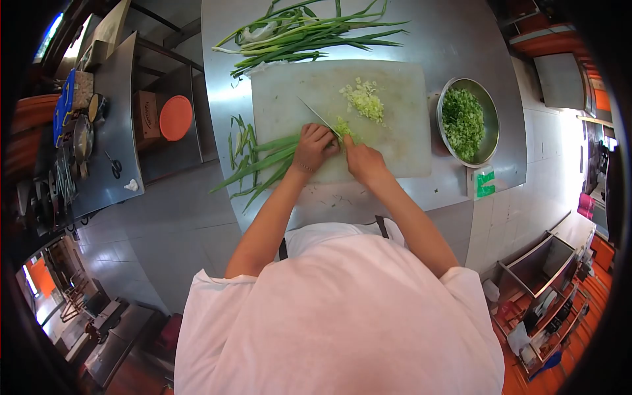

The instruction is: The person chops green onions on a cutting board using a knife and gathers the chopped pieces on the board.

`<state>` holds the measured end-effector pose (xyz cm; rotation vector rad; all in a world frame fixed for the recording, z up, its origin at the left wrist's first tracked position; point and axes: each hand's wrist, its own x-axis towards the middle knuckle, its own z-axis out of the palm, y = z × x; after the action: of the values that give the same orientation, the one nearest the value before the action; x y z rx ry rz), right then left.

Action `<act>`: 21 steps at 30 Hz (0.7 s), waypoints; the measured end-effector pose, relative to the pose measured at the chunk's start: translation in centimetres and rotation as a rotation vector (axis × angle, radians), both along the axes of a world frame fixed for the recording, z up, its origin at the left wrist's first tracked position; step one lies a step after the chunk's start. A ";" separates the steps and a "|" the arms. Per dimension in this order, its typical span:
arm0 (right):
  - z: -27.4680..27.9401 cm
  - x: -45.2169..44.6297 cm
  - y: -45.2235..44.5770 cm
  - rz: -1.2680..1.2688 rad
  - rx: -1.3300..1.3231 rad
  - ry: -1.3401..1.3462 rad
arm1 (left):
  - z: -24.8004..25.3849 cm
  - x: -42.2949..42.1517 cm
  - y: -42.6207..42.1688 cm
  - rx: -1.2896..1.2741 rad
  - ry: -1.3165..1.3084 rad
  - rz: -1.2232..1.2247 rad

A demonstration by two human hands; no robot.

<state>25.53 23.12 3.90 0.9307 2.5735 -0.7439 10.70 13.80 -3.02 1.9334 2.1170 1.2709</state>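
Note:
My left hand (316, 146) is closed over a bunch of green onions (275, 153), pressing it on the white cutting board (283, 92). The long green leaves trail off past the board's left edge. In my right hand (364, 161) is a knife (317, 114), its blade slanting up and left beside my left fingers; the handle is hidden in my grip. Freshly cut bits (343, 126) lie against the blade. Farther up the board is a pile of pale chopped green onion (364, 101).
Whole green onions (309, 33) lie behind the board on the steel table (454, 39). To the right stands a metal bowl (488, 153) of chopped greens, with a green-and-white packet (485, 183) nearby. Trimmed leaves (242, 148) lie left of the board. An orange-red round lid or basin (176, 118) sits farther left.

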 end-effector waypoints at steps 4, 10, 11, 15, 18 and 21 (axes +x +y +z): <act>-0.5 0.1 -0.4 -0.023 0.020 0.022 | -0.6 0.0 -0.3 0.017 -0.068 -0.012; 0.7 0.2 -0.1 0.040 -0.009 -0.018 | -0.2 0.1 -0.3 0.013 -0.101 -0.004; 1.3 0.7 0.0 0.054 -0.003 -0.042 | -0.2 0.0 -0.2 0.018 -0.098 -0.001; 0.3 0.9 -0.6 0.038 0.008 -0.045 | -0.3 0.0 -0.1 0.018 -0.094 0.008; -1.5 -1.3 0.4 0.038 0.010 0.039 | -0.5 -0.2 -0.2 0.011 -0.120 -0.011; 1.2 0.2 -0.1 0.031 0.013 0.029 | 0.0 -0.3 -0.2 0.024 -0.108 -0.004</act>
<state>25.76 23.04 5.09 0.8880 2.6151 -0.7378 10.43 13.60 -3.00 1.8310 2.0558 1.3726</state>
